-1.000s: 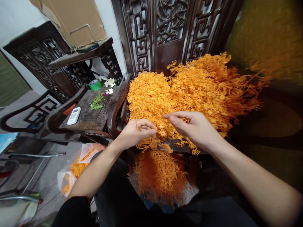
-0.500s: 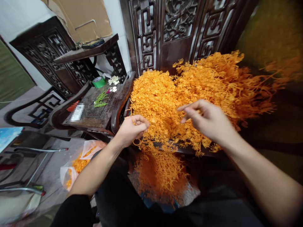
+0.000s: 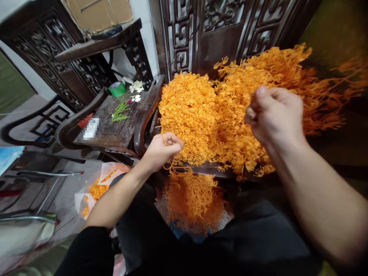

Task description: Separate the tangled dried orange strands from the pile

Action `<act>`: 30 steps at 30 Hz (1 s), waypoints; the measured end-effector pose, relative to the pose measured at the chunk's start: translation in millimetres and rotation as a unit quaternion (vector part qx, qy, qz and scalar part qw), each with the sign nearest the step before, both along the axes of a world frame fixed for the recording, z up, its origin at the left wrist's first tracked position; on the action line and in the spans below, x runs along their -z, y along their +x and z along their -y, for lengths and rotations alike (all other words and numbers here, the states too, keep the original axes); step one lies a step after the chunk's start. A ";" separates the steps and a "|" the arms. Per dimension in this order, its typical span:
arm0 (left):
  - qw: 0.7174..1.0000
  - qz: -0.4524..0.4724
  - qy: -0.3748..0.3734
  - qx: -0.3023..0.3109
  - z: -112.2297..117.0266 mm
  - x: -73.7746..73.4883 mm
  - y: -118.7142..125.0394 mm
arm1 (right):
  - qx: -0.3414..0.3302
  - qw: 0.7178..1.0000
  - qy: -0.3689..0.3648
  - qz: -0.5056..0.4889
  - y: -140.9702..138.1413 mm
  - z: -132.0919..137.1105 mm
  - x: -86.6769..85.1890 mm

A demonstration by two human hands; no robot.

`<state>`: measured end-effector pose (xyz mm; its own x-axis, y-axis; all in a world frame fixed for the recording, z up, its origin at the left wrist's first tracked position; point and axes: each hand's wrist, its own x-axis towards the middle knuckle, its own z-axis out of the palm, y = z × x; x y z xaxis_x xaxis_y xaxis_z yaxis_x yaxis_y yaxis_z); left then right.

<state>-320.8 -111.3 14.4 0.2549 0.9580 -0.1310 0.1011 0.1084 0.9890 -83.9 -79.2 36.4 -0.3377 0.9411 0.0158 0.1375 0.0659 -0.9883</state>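
Observation:
A big heap of orange plastic flower sprigs [image 3: 201, 115] fills a dark carved wooden seat in front of me. My left hand [image 3: 161, 150] is closed at the heap's near left edge, pinching a thin orange sprig [image 3: 168, 163] that dangles below it. Raised over the right half of the heap, my right hand [image 3: 273, 115] is curled into a fist; what it holds, if anything, I cannot make out. More orange sprigs [image 3: 192, 199] lie in a pile between my knees.
A dark wooden side table [image 3: 109, 132] at the left carries a green tape roll [image 3: 117, 89], green stems, white flowers and a white remote. A plastic bag [image 3: 94, 189] with orange pieces lies on the floor. Carved screens stand behind.
My right hand has lifted up and to the right from the heap's front and closed from an open reach into a fist. My left hand stayed put, still pinching.

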 end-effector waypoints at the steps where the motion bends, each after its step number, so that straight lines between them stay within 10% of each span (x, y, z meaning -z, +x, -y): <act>1: 0.999 0.029 -0.003 -0.025 -4.3 1.3 -2.3 | -0.003 1.000 -0.008 -0.006 -3.1 1.4 2.3; 7: 0.986 0.126 0.018 -0.108 -23.6 4.8 -9.4 | -0.007 0.996 -0.054 -0.069 -23.0 24.6 24.5; 22: 0.991 0.114 0.071 -0.018 -13.7 14.1 -1.9 | -0.016 0.988 0.128 0.087 -58.3 33.8 34.7; 27: 0.957 0.176 0.122 -0.197 -38.0 17.4 -6.2 | -0.209 0.976 0.017 0.053 -61.3 63.7 25.1; 30: 0.953 0.202 0.098 -0.201 -41.7 12.8 -8.5 | -0.276 0.957 -0.045 0.074 -52.1 71.9 20.3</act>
<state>-329.2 -69.6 1.6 -0.1470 0.9849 0.0911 -0.3041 -0.1327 0.9434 -136.0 -151.1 16.1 -0.7765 0.6133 -0.1446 0.2462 0.0840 -0.9656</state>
